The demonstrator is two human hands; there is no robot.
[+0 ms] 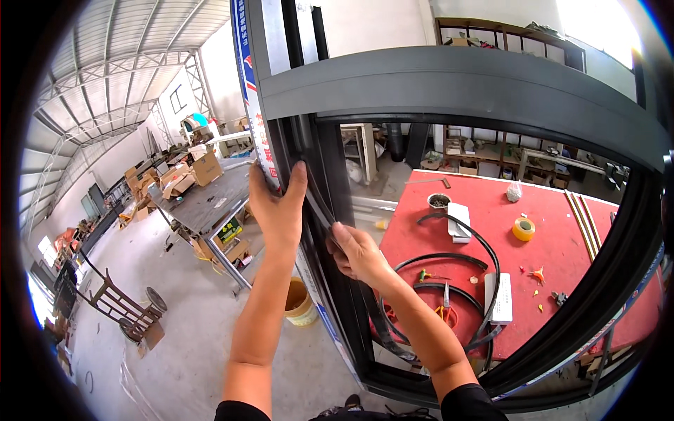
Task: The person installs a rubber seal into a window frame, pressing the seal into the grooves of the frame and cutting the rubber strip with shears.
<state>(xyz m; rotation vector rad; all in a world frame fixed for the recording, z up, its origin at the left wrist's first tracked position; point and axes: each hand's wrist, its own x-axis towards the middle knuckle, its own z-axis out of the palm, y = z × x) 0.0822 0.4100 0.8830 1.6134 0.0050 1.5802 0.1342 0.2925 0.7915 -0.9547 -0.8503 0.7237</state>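
A dark grey metal window frame [456, 81] stands upright before me, with protective film along its left edge. My left hand [279, 210] is wrapped round the left upright, its thumb on the inner face and its fingers at the outer edge. Lower on that upright, my right hand [361, 256] pinches a black rubber sealing strip [321, 209] between thumb and fingers. The strip runs up along the channel towards my left thumb. More of the strip's lower length is hidden behind my right hand and forearm.
Through the frame shows a red-topped table [421, 193] with coiled black strip [497, 281], orange-handled scissors [446, 312], yellow tape [523, 229], a tin [439, 203] and a white box [500, 298]. A bucket [300, 305], grey workbench [203, 207] and hand truck [123, 305] stand left.
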